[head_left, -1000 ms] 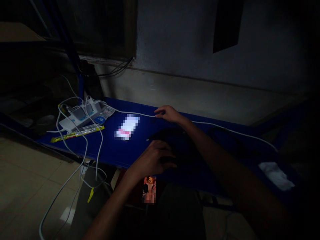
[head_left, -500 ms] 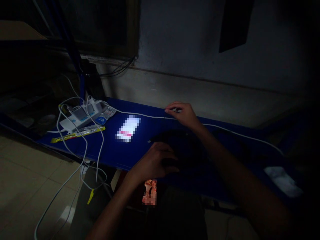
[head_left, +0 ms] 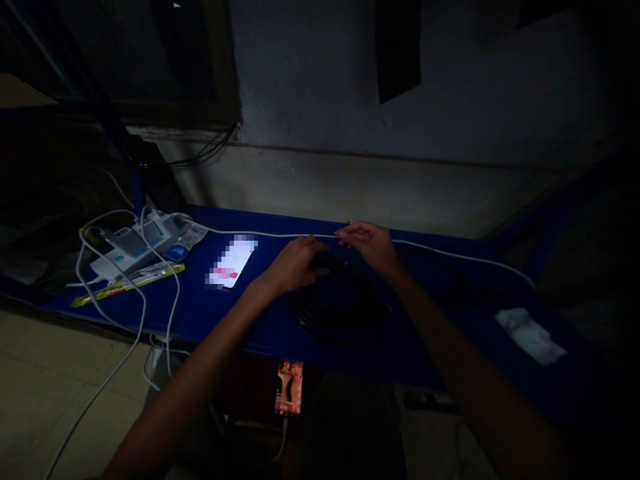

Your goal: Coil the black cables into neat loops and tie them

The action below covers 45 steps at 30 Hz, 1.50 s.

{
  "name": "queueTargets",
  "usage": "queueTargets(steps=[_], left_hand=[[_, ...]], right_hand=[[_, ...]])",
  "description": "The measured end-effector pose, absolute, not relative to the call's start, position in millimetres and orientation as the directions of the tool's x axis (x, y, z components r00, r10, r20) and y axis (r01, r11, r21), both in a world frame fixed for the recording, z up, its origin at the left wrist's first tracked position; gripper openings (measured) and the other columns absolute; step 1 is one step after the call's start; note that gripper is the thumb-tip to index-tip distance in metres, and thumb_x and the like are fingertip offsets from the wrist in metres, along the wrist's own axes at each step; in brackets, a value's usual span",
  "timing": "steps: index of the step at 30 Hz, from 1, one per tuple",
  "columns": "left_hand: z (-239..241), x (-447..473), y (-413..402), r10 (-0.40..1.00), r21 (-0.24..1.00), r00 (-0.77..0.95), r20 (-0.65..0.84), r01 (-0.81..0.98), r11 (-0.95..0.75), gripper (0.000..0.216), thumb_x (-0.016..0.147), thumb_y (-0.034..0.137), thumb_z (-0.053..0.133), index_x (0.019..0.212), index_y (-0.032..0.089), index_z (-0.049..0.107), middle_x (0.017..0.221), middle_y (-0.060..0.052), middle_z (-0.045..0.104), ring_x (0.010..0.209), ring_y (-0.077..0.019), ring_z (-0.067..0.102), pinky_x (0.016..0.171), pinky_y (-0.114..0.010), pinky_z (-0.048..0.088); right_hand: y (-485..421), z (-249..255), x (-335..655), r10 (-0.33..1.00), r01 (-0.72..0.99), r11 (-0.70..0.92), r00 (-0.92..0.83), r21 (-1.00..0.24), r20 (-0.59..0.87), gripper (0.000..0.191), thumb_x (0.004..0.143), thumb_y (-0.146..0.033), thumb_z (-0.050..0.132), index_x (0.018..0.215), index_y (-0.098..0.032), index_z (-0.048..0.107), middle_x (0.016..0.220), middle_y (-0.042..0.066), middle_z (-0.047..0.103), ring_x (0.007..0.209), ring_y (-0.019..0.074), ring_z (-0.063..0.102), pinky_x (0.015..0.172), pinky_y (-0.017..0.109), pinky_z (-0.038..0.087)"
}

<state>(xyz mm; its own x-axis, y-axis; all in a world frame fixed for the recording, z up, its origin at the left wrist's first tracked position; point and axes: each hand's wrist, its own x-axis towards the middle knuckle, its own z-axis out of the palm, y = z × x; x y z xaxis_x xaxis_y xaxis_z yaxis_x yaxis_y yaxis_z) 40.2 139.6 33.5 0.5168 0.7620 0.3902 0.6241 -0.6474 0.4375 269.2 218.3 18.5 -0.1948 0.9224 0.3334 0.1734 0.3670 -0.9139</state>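
Note:
A coil of thin black cable [head_left: 327,317] lies on the dark blue tabletop [head_left: 270,333], its far side hard to make out in the dim light. My left hand [head_left: 295,263] is at the coil's far left edge, fingers and thumb curled around the dark strands. Just across from it, my right hand [head_left: 373,247] is raised over the far edge of the coil with thumb and fingertips pinched together. A tiny dark tip shows above those fingertips, too small to name. Behind both hands, a white cord [head_left: 440,252] runs along the back of the table.
Left of my hands lies a lit phone [head_left: 233,263]. Further left are a white power strip [head_left: 135,247] with tangled cords, a packet [head_left: 187,243] and a long yellow wrapper [head_left: 127,285]. A second lit phone [head_left: 289,390] sits below the table edge. White tissue [head_left: 530,335] lies right.
My left hand has moved from the coil's near side to its far left edge, close to my right hand. My right hand stays pinched. The whole view has shifted slightly.

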Motion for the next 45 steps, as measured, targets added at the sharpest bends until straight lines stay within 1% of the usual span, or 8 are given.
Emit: queueTargets(steps=[4,8,12,17,25,31,35,45], left_hand=[[37,42,182,0.694,0.434,0.698,0.177,0.578,-0.691,0.026,0.088,0.017,0.071,0.114,0.017,0.076,0.107,-0.009,0.077,0.095,-0.0228,0.072,0.085,-0.036,0.055],[39,40,183,0.641,0.486,0.737,0.213,0.49,-0.724,0.023,0.091,0.015,0.064,0.11,0.018,0.077,0.105,-0.008,0.077,0.093,-0.0202,0.072,0.086,-0.035,0.055],[42,41,168,0.704,0.542,0.633,0.321,0.487,-0.685,0.021,0.093,0.015,0.064,0.112,0.016,0.073,0.111,-0.009,0.074,0.098,-0.0197,0.07,0.089,-0.035,0.054],[40,44,160,0.727,0.574,0.547,0.416,0.462,-0.676,0.021,0.094,0.013,0.064,0.115,0.016,0.068,0.113,-0.008,0.073,0.102,-0.02,0.069,0.092,-0.036,0.054],[37,49,162,0.798,0.671,0.359,0.484,0.434,-0.602,0.014,0.093,0.021,0.073,0.105,0.017,0.069,0.107,-0.007,0.073,0.096,-0.0183,0.069,0.084,-0.032,0.054],[32,42,165,0.898,0.825,0.349,0.267,0.399,-0.4,0.028,0.094,0.043,0.074,0.095,0.016,0.072,0.083,-0.004,0.072,0.066,-0.0127,0.063,0.058,-0.025,0.045],[34,41,163,0.91,0.909,0.39,0.142,0.313,-0.276,0.031,0.097,0.047,0.069,0.099,0.016,0.07,0.072,-0.001,0.066,0.052,-0.0099,0.056,0.047,-0.023,0.04],[38,41,163,0.874,0.968,0.469,0.127,0.134,-0.213,0.032,0.095,0.027,0.068,0.125,0.016,0.063,0.101,-0.008,0.072,0.056,-0.0081,0.059,0.046,-0.022,0.044]], right_hand=[[220,8,278,0.929,0.18,0.37,-0.104,-0.912,0.356,0.034,0.078,-0.051,0.086,0.087,-0.022,0.071,0.091,0.007,0.08,0.078,0.0227,0.076,0.082,0.044,0.064],[213,12,284,0.908,0.143,0.417,-0.109,-0.898,0.404,0.024,0.088,-0.046,0.079,0.089,-0.025,0.066,0.107,0.008,0.08,0.104,0.0257,0.077,0.101,0.048,0.061],[201,19,279,0.889,0.123,0.443,-0.192,-0.888,0.416,0.02,0.093,-0.043,0.075,0.09,-0.026,0.065,0.115,0.008,0.079,0.112,0.0252,0.075,0.107,0.048,0.058],[183,31,270,0.891,0.185,0.422,-0.266,-0.888,0.368,0.023,0.095,-0.049,0.072,0.094,-0.026,0.068,0.108,0.007,0.079,0.106,0.0256,0.075,0.1,0.046,0.06],[177,29,266,0.889,0.222,0.403,-0.324,-0.888,0.323,0.022,0.093,-0.048,0.076,0.093,-0.027,0.07,0.092,0.003,0.076,0.082,0.0222,0.073,0.072,0.037,0.06],[179,29,268,0.902,0.295,0.414,-0.258,-0.861,0.345,0.027,0.089,-0.053,0.079,0.09,-0.027,0.072,0.091,0.004,0.078,0.084,0.0236,0.074,0.074,0.038,0.061],[183,30,272,0.9,0.316,0.429,-0.231,-0.846,0.37,0.027,0.087,-0.052,0.081,0.089,-0.026,0.072,0.09,0.005,0.078,0.086,0.0248,0.075,0.08,0.041,0.062],[183,37,281,0.889,0.408,0.457,-0.217,-0.79,0.403,0.018,0.09,-0.043,0.078,0.086,-0.026,0.072,0.083,0.004,0.076,0.077,0.0238,0.074,0.07,0.038,0.059]])
